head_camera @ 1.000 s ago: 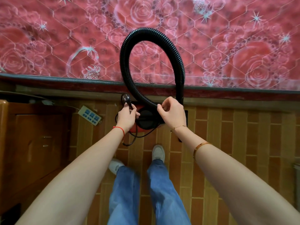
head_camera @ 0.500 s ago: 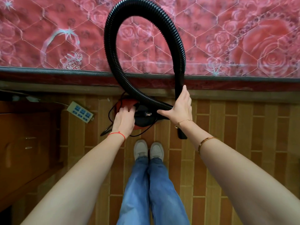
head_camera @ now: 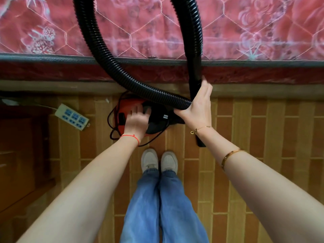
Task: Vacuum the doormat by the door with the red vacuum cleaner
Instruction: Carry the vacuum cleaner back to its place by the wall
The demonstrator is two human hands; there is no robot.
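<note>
Wood-patterned floor (head_camera: pixel 263 137) beside a bed: left hand (head_camera: pixel 135 122) rests blurred on the red vacuum cleaner (head_camera: pixel 129 105), grip unclear; right hand (head_camera: pixel 198 105) holds the hose (head_camera: pixel 122 74), whose loose cord (head_camera: pixel 112 123) could snag when lifted.

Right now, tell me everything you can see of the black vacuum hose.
The hose is black, ribbed and glossy, plastic by its look. It rises from the red vacuum cleaner on the floor, loops up past the top of the picture in front of the red mattress, then comes down into a smooth, straight black tube. The right hand holds it where the ribbed part crosses the tube, thumb under the ribbed part and fingers straight along the tube. The left hand rests on the cleaner, not the hose.
</note>
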